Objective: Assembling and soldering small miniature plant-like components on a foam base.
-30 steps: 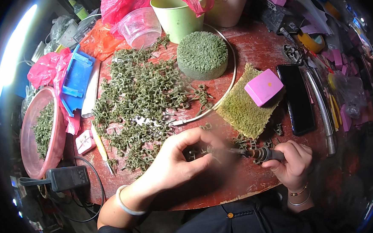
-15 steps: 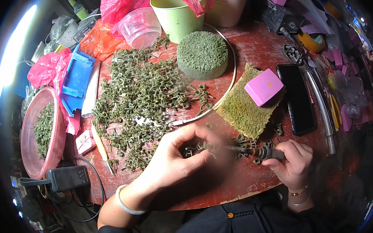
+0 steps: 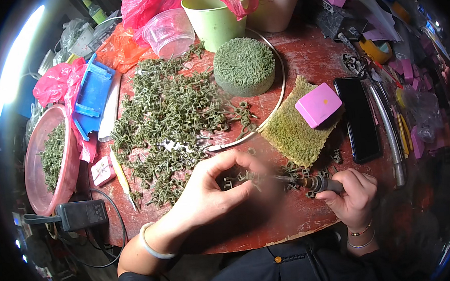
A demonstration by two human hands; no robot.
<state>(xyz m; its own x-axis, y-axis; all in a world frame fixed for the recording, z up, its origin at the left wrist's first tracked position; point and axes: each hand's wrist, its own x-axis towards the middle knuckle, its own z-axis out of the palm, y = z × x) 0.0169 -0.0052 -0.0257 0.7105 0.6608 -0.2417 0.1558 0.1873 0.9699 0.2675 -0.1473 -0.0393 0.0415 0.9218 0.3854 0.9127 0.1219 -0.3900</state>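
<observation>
My right hand [image 3: 354, 193] is closed around the grey grip of a soldering iron [image 3: 318, 184], its thin metal tip pointing left. Facing that tip, my left hand [image 3: 215, 190] curves its thumb and forefinger toward each other. A smear hides their fingertips and whatever small thing is between them. Behind my left hand spreads a large heap of small green ring-like pieces [image 3: 176, 102]. More green pieces [image 3: 291, 170] lie scattered beyond the iron's tip. A rough green mat [image 3: 289, 131] with a pink block [image 3: 318, 105] on it lies beyond my right hand.
A green round block [image 3: 243, 67] stands behind the heap, with a light green bucket [image 3: 215, 17] farther back. At right lies a black phone [image 3: 357, 119]. At left are a pink basin [image 3: 36, 175], a yellow-handled knife [image 3: 118, 170] and a black power bank [image 3: 82, 215]. A white cable [image 3: 283, 80] curves across the table.
</observation>
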